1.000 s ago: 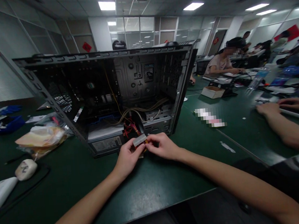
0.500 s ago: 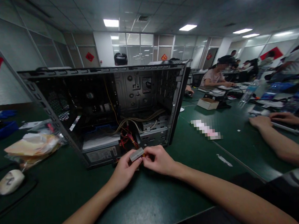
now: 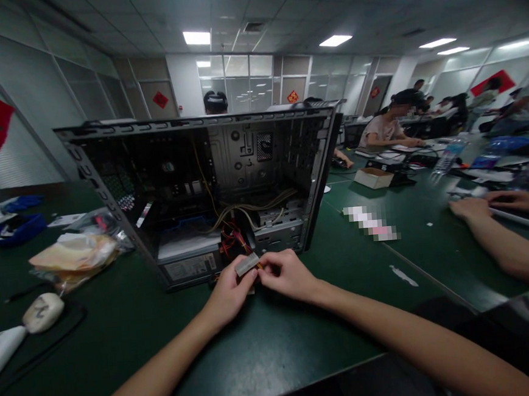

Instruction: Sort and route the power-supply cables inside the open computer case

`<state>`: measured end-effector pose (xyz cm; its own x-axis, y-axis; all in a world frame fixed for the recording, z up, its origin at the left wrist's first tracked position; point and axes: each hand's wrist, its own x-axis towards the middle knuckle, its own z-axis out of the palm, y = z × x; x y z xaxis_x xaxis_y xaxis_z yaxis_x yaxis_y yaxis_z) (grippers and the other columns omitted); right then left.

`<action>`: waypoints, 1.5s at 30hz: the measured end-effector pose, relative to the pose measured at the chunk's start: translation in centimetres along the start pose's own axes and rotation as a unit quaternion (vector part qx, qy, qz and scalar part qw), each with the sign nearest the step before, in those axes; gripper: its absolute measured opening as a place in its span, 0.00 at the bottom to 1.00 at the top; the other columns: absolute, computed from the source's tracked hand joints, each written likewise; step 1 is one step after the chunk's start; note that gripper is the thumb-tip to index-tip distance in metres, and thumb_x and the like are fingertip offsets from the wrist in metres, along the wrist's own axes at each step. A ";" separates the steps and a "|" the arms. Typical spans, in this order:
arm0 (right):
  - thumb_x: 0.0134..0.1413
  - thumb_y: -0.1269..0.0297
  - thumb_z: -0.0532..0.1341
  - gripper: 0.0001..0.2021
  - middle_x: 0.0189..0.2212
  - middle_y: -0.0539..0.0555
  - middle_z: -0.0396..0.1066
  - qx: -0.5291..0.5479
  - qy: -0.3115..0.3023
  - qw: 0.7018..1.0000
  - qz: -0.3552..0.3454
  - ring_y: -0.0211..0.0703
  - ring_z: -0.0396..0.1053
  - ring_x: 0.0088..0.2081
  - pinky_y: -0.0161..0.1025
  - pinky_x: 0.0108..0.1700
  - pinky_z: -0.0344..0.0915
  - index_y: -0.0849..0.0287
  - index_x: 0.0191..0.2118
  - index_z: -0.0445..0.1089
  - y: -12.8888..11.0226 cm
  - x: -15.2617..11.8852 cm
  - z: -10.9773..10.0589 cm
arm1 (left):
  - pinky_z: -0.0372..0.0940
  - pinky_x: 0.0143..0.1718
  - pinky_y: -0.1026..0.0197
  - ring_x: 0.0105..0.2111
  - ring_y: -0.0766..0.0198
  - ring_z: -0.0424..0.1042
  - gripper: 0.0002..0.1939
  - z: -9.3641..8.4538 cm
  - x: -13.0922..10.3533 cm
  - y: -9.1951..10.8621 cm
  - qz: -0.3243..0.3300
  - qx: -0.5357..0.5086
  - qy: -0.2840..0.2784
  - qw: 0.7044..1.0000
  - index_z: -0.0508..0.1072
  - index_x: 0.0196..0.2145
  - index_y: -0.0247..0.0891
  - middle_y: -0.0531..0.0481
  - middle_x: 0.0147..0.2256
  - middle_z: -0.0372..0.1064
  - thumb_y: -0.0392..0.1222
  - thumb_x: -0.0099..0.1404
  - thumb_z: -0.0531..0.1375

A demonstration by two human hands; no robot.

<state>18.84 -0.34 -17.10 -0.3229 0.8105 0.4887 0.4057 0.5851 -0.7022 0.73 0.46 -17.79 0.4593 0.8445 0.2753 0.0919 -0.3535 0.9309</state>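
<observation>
An open computer case (image 3: 188, 276) stands on the green table (image 3: 259, 363), its inside facing me. Just before its lower front edge, my left hand (image 3: 229, 295) holds a small grey rectangular connector (image 3: 247, 264) between thumb and fingers. Close against its right end, my right hand (image 3: 289, 275) pinches thin yellow and dark wires (image 3: 259, 263). Red and yellow cables (image 3: 235, 237) hang in the case behind my hands. Inside, a power supply (image 3: 192, 266) sits at the lower left, and beige cables (image 3: 233, 211) cross the middle.
At the left lie a plastic bag with yellowish contents (image 3: 74, 258), a white mouse (image 3: 43, 312) and a blue tray (image 3: 10, 230). To the right are an open small box (image 3: 373, 178), a paper scrap (image 3: 403, 275) and another person's hands (image 3: 471, 209).
The whole view has shifted slightly, so the case and table items appear farther right. Both my hands keep their grip at the connector and wires.
</observation>
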 end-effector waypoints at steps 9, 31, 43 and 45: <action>0.56 0.65 0.61 0.07 0.19 0.46 0.65 0.024 -0.044 0.999 0.010 0.33 0.61 0.22 0.31 0.28 0.60 0.62 0.29 0.71 0.5 0.1 -0.5 | 0.60 0.36 0.64 0.33 0.65 0.62 0.09 -0.1 -0.2 0.3 0.000 -0.038 -0.014 0.999 0.68 0.36 0.36 0.53 0.32 0.63 0.45 0.69 0.56; 0.51 0.70 0.59 0.01 0.18 0.44 0.60 -0.014 -0.005 1.000 -0.022 0.32 0.58 0.20 0.30 0.26 0.56 0.60 0.30 0.67 1.1 -0.2 -0.5 | 0.63 0.32 0.65 0.30 0.64 0.67 0.09 0.1 0.0 0.1 -0.013 -0.034 0.003 0.999 0.73 0.33 0.33 0.51 0.29 0.67 0.43 0.60 0.63; 0.60 0.66 0.57 0.09 0.22 0.47 0.63 -0.020 -0.049 0.997 -0.064 0.34 0.60 0.24 0.31 0.28 0.57 0.61 0.29 0.67 1.1 -0.1 -1.0 | 0.67 0.40 0.62 0.34 0.62 0.70 0.12 0.5 -0.1 0.0 -0.025 -0.097 0.064 0.993 0.74 0.35 0.34 0.51 0.32 0.72 0.45 0.56 0.67; 0.62 0.65 0.57 0.10 0.23 0.48 0.65 -0.018 -0.047 0.996 -0.075 0.34 0.62 0.25 0.32 0.30 0.58 0.61 0.29 0.68 1.1 -0.1 -1.1 | 0.67 0.43 0.60 0.36 0.61 0.71 0.14 0.5 -0.2 0.0 -0.036 -0.116 0.071 0.990 0.76 0.37 0.34 0.49 0.35 0.74 0.46 0.56 0.67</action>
<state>20.30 0.21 -17.34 -0.4604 0.7092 0.5339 0.3767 0.7007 -0.6059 1.09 0.10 -17.93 0.3291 0.9177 0.2226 -0.0931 -0.2030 0.9747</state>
